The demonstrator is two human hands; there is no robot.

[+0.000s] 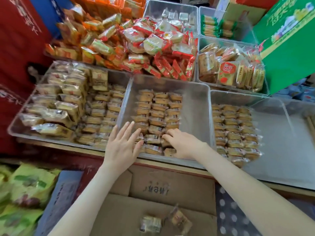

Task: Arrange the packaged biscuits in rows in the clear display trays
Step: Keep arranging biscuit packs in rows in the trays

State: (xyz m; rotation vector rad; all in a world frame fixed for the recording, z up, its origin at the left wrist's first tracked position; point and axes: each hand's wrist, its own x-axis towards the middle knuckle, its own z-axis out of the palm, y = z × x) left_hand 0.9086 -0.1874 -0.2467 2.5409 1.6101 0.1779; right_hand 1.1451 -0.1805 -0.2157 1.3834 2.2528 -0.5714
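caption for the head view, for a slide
Left hand flat, right hand curled over rows of biscuit packs in the middle clear tray.

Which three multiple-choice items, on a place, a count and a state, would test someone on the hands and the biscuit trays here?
1. Where is the right hand? A. In the middle tray B. Raised in the air C. Out of view
2. How many columns of biscuits does that tray hold? A. One B. Three C. Six
3. How are the left hand's fingers? A. Straight, spread B. In a fist C. Hidden
Key: 1A, its fingers curl on biscuits there; 2B, three run front to back; 3A, they lie flat, apart.
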